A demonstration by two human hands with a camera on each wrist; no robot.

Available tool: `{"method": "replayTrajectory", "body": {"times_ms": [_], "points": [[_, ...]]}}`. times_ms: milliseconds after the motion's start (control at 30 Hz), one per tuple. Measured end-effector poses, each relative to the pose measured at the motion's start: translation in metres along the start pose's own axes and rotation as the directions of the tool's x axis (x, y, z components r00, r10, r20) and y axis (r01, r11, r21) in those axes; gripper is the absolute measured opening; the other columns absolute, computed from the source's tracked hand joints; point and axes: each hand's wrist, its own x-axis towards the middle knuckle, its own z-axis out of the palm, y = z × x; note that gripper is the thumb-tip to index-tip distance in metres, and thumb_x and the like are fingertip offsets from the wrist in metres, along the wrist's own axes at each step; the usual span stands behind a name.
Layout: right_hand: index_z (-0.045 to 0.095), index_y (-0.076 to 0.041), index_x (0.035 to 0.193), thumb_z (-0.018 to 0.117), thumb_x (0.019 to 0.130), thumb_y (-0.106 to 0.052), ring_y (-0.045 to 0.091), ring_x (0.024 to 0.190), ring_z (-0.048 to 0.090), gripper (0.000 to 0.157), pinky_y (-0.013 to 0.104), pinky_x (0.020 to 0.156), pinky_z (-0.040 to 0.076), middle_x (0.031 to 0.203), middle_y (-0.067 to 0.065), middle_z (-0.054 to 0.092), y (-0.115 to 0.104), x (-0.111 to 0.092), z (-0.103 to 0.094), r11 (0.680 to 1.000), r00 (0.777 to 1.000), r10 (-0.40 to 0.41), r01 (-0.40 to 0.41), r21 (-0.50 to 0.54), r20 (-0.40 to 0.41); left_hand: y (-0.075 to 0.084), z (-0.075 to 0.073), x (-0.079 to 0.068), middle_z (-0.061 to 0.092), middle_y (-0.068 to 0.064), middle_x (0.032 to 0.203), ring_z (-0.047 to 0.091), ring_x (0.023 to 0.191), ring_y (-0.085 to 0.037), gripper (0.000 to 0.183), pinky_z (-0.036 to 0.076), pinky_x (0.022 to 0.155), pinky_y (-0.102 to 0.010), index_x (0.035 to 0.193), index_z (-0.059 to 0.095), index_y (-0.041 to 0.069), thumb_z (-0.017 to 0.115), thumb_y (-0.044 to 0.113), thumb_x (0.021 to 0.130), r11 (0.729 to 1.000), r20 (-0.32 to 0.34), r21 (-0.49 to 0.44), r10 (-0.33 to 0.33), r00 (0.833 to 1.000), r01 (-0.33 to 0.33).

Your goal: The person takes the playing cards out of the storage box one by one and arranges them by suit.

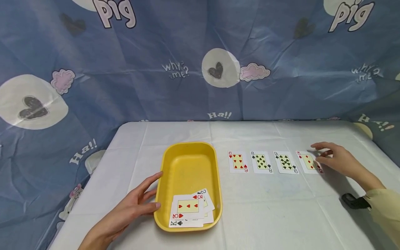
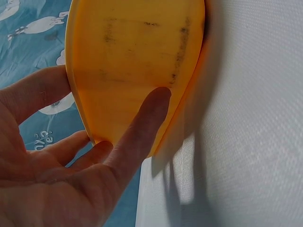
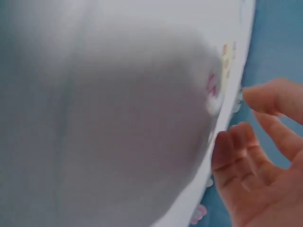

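Observation:
A yellow tray (image 1: 160,184) lies on the table, its long side toward my left hand (image 1: 128,208). The thumb and fingertips of that hand touch the tray's left rim and outer wall; the left wrist view shows the thumb extended along the wall. Inside the near end are overlapping playing cards, with a three of hearts (image 1: 188,211) on top, a king of spades (image 1: 184,224) and a black two (image 1: 208,203) partly covered. My right hand (image 1: 343,161) hovers beside a three of diamonds (image 1: 307,163), fingers loosely bent, gripping nothing. Its fingertips appear apart from the card.
Left of the three of diamonds, a black nine (image 1: 285,163), a black eight (image 1: 261,163) and a six of hearts (image 1: 238,163) form a face-up row. White cloth covers the table (image 1: 265,208). A blue printed curtain (image 1: 187,97) hangs behind it.

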Motion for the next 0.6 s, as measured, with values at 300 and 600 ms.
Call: {"method": "replayTrajectory", "body": {"times_ms": [300,600], "points": [[0.061,-0.004,0.125,0.064,0.094,-0.001,-0.002,0.093,0.059,0.031,0.020,0.065,0.051,0.118,-0.018,0.060,-0.033,0.001,0.010,0.950,0.977,-0.080,0.134,0.283,-0.197,0.001,0.000,0.000,0.029,-0.018,0.157,0.040,0.137,-0.036,0.079,0.051,0.091,-0.045,0.155,0.025,0.028,0.070,0.016,0.092,1.000,-0.011,0.007,-0.006,1.000,0.006],[0.058,0.009,0.121,0.061,0.093,0.008,0.022,0.101,0.059,0.029,0.023,0.078,0.053,0.118,0.012,0.061,-0.100,0.012,0.040,0.764,0.948,-0.218,0.314,0.564,-0.233,0.000,0.001,-0.003,0.028,-0.022,0.156,0.044,0.133,-0.036,0.079,0.052,0.090,-0.045,0.156,0.023,0.026,0.069,0.015,0.093,1.000,0.024,-0.006,0.029,0.999,-0.029]]}}
